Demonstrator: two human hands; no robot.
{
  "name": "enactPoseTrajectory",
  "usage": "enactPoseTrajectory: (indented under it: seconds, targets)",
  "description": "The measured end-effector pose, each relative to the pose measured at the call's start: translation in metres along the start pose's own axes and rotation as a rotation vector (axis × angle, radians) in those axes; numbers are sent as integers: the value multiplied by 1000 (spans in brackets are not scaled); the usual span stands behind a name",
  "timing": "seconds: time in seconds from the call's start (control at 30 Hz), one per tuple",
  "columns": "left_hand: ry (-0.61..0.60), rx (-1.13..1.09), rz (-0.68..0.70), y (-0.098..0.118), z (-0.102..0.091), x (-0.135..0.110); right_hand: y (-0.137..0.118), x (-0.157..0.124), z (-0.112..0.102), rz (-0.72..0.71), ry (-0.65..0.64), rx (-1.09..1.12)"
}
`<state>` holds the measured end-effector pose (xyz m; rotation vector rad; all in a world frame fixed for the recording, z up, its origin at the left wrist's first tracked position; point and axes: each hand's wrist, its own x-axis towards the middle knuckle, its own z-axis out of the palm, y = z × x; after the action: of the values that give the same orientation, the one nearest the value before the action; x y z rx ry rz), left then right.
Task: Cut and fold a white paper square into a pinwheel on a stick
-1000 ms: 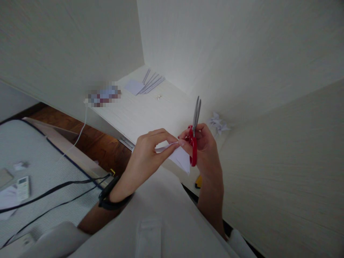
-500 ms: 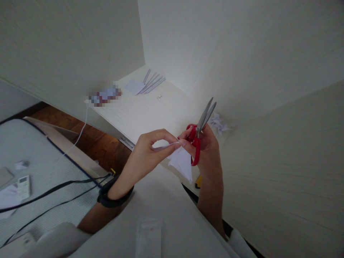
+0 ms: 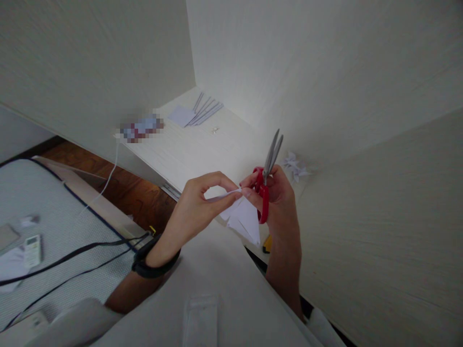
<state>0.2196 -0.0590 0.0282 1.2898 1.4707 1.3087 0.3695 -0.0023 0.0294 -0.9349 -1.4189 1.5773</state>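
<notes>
Between both hands is a folded piece of white paper [image 3: 246, 217], its lower part hanging down in layered, pointed flaps. My left hand [image 3: 202, 197] pinches the paper's upper edge between thumb and fingers. Right beside that pinch, the thumb and a fingertip of my right hand [image 3: 280, 200] grip the same edge. Red-handled scissors [image 3: 265, 193] also hang in my right hand, looped on the fingers. Their metal blades point up and away, slightly apart, touching no paper.
On the white desk [image 3: 202, 154] lie paper strips [image 3: 206, 113], a flat paper square [image 3: 181, 115] and small scraps [image 3: 215, 130]. Folded white paper [image 3: 296, 166] rests by the right wall. A blurred-out object [image 3: 142, 127] sits at the left edge. A remote [image 3: 32, 251] lies on the bed at left.
The scissor blades have tilted a little leftward and more upright. The paper's hanging flaps have turned and spread slightly, showing more folds. Both hands keep their pinch.
</notes>
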Motion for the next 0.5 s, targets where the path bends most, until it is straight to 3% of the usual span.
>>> enactPoseTrajectory:
  seconds: [0.5]
  targets:
    - [-40, -111, -45, 3, -1, 1, 0, 0, 1, -11, 51, 37]
